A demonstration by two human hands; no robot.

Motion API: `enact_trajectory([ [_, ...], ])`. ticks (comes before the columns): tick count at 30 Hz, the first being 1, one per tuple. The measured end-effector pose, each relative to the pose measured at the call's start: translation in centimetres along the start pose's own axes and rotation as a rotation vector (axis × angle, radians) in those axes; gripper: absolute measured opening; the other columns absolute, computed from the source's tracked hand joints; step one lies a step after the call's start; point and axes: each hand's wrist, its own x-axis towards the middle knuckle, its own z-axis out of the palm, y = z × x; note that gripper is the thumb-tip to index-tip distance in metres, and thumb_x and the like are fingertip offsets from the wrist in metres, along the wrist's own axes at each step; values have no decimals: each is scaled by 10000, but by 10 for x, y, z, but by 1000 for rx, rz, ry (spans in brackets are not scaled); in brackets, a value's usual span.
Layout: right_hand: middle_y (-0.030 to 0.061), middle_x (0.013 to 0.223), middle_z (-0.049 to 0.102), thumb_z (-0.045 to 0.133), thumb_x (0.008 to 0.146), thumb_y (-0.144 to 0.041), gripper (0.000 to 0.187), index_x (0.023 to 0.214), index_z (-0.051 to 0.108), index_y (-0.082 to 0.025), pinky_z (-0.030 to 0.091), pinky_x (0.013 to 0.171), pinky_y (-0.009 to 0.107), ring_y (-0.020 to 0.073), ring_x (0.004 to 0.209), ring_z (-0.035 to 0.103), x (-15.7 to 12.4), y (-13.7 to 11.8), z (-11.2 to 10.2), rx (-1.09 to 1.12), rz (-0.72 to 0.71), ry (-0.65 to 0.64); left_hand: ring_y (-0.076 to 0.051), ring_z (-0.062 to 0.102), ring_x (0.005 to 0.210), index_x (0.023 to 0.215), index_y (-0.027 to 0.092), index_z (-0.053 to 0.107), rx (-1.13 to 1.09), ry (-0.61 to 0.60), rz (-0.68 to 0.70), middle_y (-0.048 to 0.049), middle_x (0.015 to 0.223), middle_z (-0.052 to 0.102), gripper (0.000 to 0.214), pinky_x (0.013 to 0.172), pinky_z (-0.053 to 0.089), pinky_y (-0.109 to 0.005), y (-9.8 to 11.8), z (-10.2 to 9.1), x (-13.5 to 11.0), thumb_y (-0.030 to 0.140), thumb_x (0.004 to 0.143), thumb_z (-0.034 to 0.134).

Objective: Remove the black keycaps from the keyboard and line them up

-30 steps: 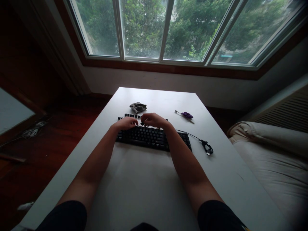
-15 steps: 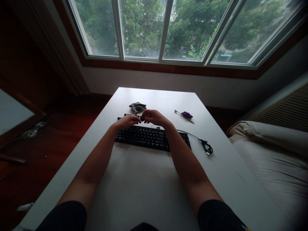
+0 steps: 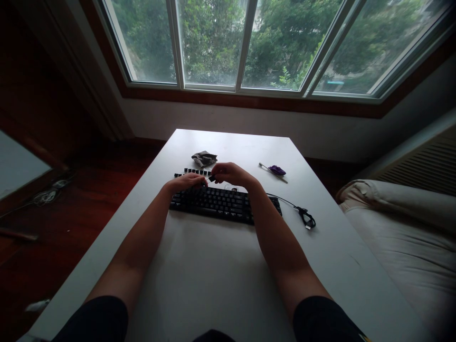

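Note:
A black keyboard (image 3: 221,205) lies across the middle of the white table (image 3: 213,275). My left hand (image 3: 187,182) rests on the keyboard's far left edge with its fingers curled; what they hold, if anything, is hidden. My right hand (image 3: 230,174) hovers over the keyboard's far edge and pinches a small black keycap (image 3: 211,178) between fingertips. A row of loose black keycaps (image 3: 194,171) lies on the table just behind the keyboard.
A crumpled grey cloth (image 3: 204,158) sits behind the keycaps. A purple-handled tool (image 3: 274,170) lies at the far right. The keyboard's black cable (image 3: 302,214) coils to the right. A beige cushion (image 3: 402,228) borders the table's right side; windows stand beyond.
Both hands stayed over the keyboard's far edge. The right hand now shows a keycap pinched at its fingertips, and the left hand has dropped slightly onto the keys.

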Motion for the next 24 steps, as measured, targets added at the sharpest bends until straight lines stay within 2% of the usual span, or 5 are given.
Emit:
enact_trajectory([
  [8,41,845,739,695,823,-184,171,991,707,-150,596,737,284,150,767,713,-6,-15,-1,103,36,-134,-136,546,718,1005,145,754,-49,5,-9,-43,825,659,421,658,436,-251,-7,1,4,520,932,578],
  [11,45,872,744,703,811,-182,171,980,711,-154,596,739,283,150,777,716,-6,-15,0,131,41,-143,-146,573,749,1058,157,738,17,161,26,-39,846,669,367,673,456,-254,-18,0,12,457,931,571],
  [14,35,834,736,687,818,-176,159,975,706,-159,585,704,267,144,751,710,-4,-12,-1,81,34,-47,-155,611,804,1141,176,723,60,323,104,-53,949,700,336,727,488,-271,-24,-2,18,366,949,524],
  [18,33,804,731,659,829,-169,144,968,696,-157,577,687,267,144,725,706,-2,-7,-3,23,20,24,-170,637,836,1095,207,760,321,512,115,-62,1025,710,282,785,505,-296,-25,-1,20,271,939,535],
  [24,28,810,735,638,830,-162,150,970,692,-160,570,679,260,143,721,710,-2,-7,-3,-1,2,13,-227,660,949,1205,242,705,672,564,78,-62,1046,729,303,913,469,-366,-23,11,25,220,918,612],
])
